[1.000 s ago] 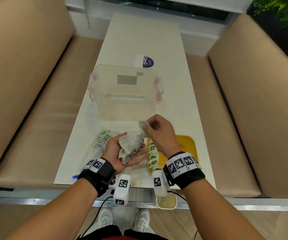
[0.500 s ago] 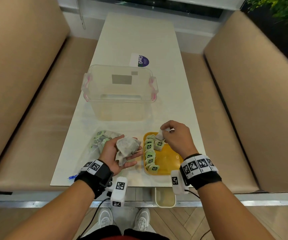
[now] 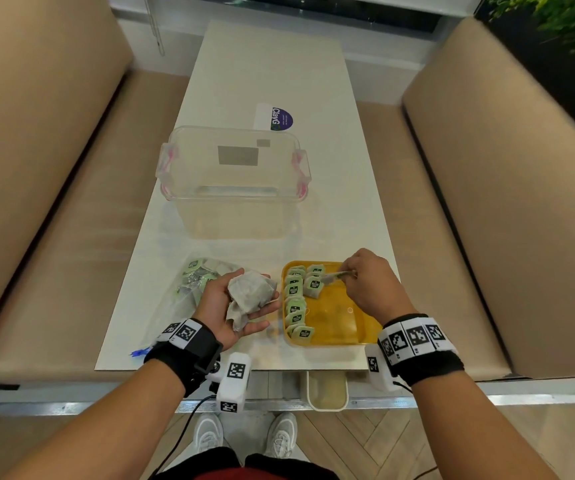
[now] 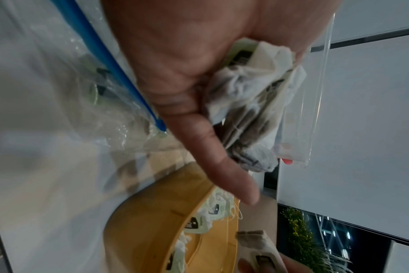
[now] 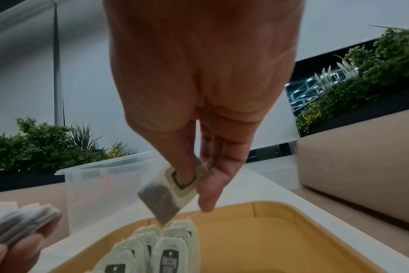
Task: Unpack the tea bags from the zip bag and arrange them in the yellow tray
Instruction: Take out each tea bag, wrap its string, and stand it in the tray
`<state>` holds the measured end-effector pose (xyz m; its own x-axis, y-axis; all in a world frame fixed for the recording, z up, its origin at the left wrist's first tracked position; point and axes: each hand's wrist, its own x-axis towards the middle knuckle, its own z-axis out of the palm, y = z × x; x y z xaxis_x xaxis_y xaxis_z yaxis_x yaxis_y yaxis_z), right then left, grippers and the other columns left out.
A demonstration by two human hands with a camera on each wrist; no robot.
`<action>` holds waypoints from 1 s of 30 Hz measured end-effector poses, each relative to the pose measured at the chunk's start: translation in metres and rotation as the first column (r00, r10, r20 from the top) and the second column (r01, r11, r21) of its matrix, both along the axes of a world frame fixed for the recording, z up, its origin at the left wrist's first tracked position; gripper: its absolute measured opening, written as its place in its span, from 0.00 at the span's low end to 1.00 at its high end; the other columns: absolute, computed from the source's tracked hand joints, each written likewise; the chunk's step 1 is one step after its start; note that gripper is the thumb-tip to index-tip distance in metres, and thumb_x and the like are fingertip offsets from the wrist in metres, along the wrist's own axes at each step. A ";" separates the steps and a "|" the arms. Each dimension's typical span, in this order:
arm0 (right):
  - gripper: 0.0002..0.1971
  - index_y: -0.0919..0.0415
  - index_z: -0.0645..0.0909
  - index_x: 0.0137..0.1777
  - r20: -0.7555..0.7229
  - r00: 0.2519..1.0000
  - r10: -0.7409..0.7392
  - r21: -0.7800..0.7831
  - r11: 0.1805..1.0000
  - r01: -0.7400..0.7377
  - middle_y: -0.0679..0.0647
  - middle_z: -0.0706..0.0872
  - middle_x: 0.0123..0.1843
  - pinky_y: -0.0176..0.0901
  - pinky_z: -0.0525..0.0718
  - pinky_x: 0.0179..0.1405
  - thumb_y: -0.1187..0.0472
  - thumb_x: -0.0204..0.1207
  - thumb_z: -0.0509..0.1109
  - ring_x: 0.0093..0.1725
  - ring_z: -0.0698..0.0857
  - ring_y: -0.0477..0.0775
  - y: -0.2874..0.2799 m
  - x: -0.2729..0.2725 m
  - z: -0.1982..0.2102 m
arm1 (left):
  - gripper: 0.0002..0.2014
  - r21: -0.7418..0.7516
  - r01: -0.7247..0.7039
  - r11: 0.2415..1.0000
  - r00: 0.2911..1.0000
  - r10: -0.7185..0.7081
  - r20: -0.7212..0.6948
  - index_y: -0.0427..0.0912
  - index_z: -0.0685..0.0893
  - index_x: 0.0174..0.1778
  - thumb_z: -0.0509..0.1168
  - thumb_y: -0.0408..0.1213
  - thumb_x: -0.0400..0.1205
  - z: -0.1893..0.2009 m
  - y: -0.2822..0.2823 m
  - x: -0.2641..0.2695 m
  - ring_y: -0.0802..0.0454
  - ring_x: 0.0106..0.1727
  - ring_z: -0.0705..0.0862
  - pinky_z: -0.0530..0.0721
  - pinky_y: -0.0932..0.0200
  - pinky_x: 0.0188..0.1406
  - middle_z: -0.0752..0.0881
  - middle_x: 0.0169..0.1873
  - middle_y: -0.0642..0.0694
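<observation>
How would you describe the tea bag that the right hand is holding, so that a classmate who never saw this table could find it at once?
Start at the yellow tray on the near right of the white table. Over its far end the right hand pinches one tea bag. Unlike the tagged bags in rows below, it hangs tilted in the air.

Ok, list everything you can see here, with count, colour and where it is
table: one, white, between two tan benches
tub: one, clear with pink clips, mid table
sticker: one, white and purple, behind tub
zip bag: one, clear with blue zip, near left, tea bags inside
tray: one, yellow, near right
tea bags: about ten, pale green tags, rows at tray's left side
left hand: holds a bundle of tea bags
right hand: pinches one tea bag over the tray
</observation>
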<state>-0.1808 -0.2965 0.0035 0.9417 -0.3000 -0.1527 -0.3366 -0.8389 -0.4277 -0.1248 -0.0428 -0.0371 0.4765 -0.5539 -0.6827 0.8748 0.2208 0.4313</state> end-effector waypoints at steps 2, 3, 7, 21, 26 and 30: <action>0.12 0.58 0.88 0.56 -0.046 0.998 0.031 -0.034 0.999 -0.032 0.55 0.83 0.52 0.38 0.73 0.45 0.68 0.80 0.66 0.53 0.82 0.56 0.000 -0.001 0.000 | 0.24 0.001 0.000 1.000 1.000 0.000 0.000 0.44 0.90 0.57 0.55 0.56 0.86 0.001 0.000 0.000 0.42 0.54 0.92 0.88 0.55 0.30 0.91 0.55 0.37; 0.13 0.57 0.87 0.57 -0.048 0.998 0.037 -0.034 0.999 -0.039 0.54 0.83 0.51 0.38 0.73 0.44 0.69 0.78 0.66 0.53 0.82 0.56 0.001 -0.002 0.001 | 0.24 0.003 0.000 1.000 1.000 0.000 0.001 0.44 0.90 0.57 0.55 0.56 0.86 0.001 0.000 0.000 0.42 0.54 0.92 0.88 0.55 0.30 0.91 0.55 0.37; 0.09 0.56 0.81 0.52 -0.006 1.000 0.022 0.017 1.000 -0.022 0.53 0.84 0.43 0.39 0.74 0.34 0.69 0.75 0.68 0.42 0.82 0.55 0.002 -0.004 0.008 | 0.24 0.014 0.006 1.000 1.000 -0.006 0.009 0.44 0.90 0.58 0.54 0.56 0.85 0.002 0.001 0.000 0.42 0.54 0.92 0.87 0.55 0.32 0.91 0.56 0.37; 0.05 0.56 0.90 0.41 -0.106 0.994 -0.028 0.130 0.991 0.042 0.49 0.87 0.40 0.33 0.76 0.34 0.67 0.72 0.76 0.42 0.84 0.49 0.009 0.007 0.000 | 0.24 0.036 0.012 0.999 1.000 -0.013 0.020 0.43 0.90 0.58 0.54 0.55 0.86 0.006 0.001 0.000 0.43 0.51 0.93 0.87 0.55 0.35 0.92 0.55 0.39; 0.12 0.49 0.85 0.34 -0.171 0.985 -0.026 0.175 0.983 0.057 0.46 0.85 0.33 0.37 0.79 0.33 0.69 0.70 0.76 0.38 0.86 0.51 0.013 0.008 -0.015 | 0.24 0.042 0.010 0.999 1.000 -0.011 0.023 0.44 0.90 0.57 0.54 0.56 0.86 0.006 0.001 0.000 0.43 0.52 0.93 0.87 0.55 0.36 0.91 0.56 0.38; 0.09 0.52 0.88 0.40 -0.154 0.988 -0.034 0.206 0.976 0.065 0.46 0.87 0.38 0.37 0.80 0.40 0.69 0.72 0.73 0.41 0.86 0.50 0.021 0.009 -0.028 | 0.24 0.054 0.017 0.998 0.999 -0.018 0.029 0.44 0.90 0.58 0.54 0.56 0.85 0.006 0.001 0.000 0.43 0.52 0.93 0.87 0.55 0.37 0.92 0.55 0.39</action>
<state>-0.1714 -0.2750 -0.0241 0.8884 -0.2920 -0.3542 -0.4485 -0.7164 -0.5344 -0.1250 -0.0419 -0.0313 0.4871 -0.5250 -0.6979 0.8652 0.1810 0.4677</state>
